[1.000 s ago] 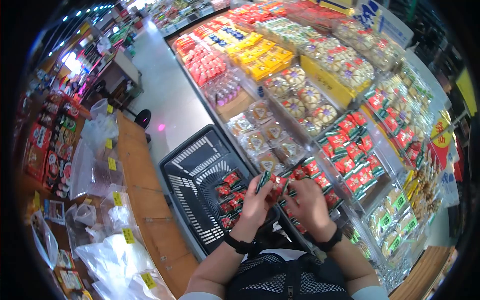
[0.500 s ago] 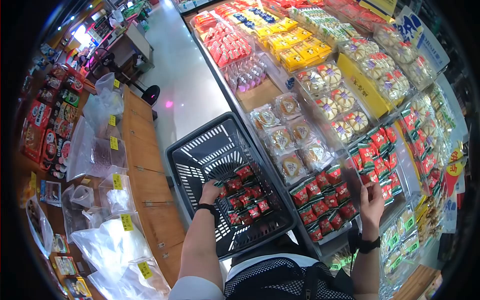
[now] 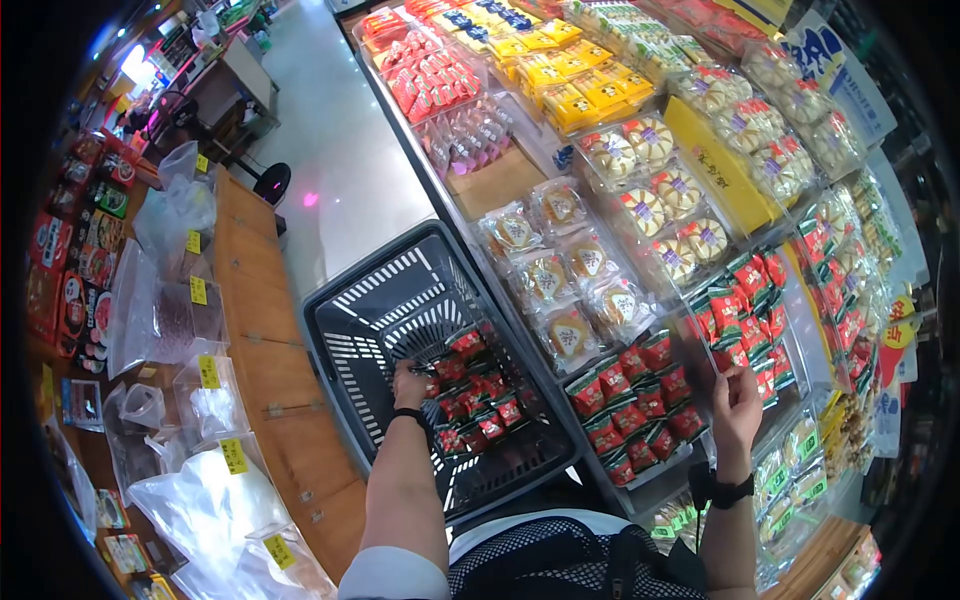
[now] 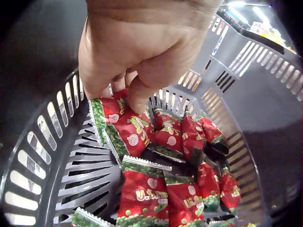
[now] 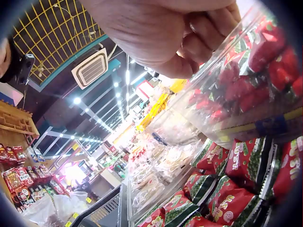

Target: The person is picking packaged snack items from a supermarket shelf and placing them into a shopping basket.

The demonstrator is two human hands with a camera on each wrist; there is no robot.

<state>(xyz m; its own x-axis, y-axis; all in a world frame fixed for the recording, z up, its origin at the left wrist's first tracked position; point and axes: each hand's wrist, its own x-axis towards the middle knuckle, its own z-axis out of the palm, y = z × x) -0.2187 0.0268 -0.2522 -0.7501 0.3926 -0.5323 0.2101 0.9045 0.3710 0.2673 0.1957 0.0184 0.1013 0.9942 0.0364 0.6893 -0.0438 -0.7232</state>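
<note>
Inside the dark grey shopping basket (image 3: 345,400), my left hand (image 3: 410,385) reaches down to the left of several rows of red-and-green snack packets (image 3: 480,390). The left wrist view shows my left hand (image 4: 137,52) pinching a red packet with green peas printed on it (image 4: 130,130), its thumb in front and fingers behind; another packet overlaps it. Over at the display, my right hand (image 3: 737,410) grips the top edge of a clear plastic divider (image 5: 218,78) with curled fingers. Red packets lie on both sides of that divider.
Matching snack packets (image 3: 630,410) fill the display bin right of the basket. Wrapped round cakes (image 3: 565,270) and yellow packs (image 3: 590,85) lie farther back. A wooden counter (image 3: 265,330) with plastic bags stands on the left, beside the tiled aisle (image 3: 330,130).
A second ago both hands held packets above the basket's edge. They parted: the left went down into the basket, the right to the divider. Over the last half second both stay nearly in place.
</note>
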